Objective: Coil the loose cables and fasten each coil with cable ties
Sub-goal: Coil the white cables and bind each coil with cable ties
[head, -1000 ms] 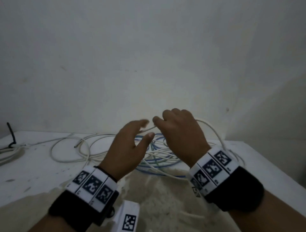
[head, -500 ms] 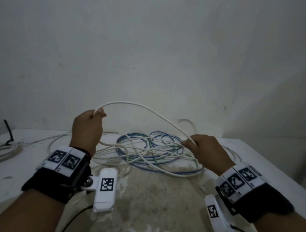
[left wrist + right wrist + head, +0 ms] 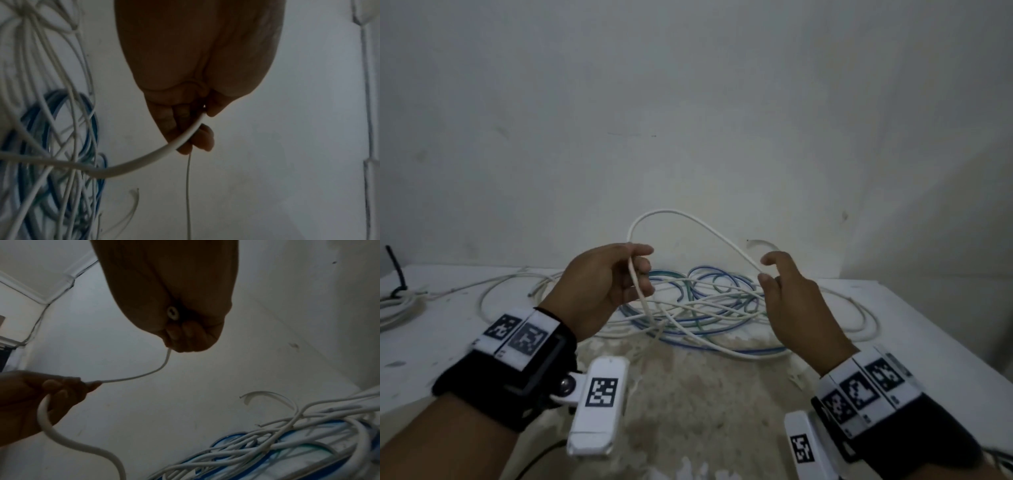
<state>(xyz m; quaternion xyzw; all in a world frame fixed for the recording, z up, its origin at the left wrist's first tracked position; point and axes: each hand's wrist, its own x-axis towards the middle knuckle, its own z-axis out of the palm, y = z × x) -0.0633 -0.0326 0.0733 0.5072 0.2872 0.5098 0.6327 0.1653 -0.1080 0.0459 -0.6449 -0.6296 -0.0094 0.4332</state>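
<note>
Head: left hand (image 3: 599,284) has fingers curled round the white cable (image 3: 688,219), which arcs up and across to the right hand (image 3: 787,291); that one pinches it between thumb and forefinger, other fingers loose. Blue and white tangle (image 3: 702,301) lies on the white table (image 3: 448,322) just behind both hands.

Left wrist: fingers (image 3: 180,123) closed on the cable, tangle at left.

Right wrist: fingers (image 3: 189,334) curled, cable exits below; left hand grips the other end of the arc.
</note>
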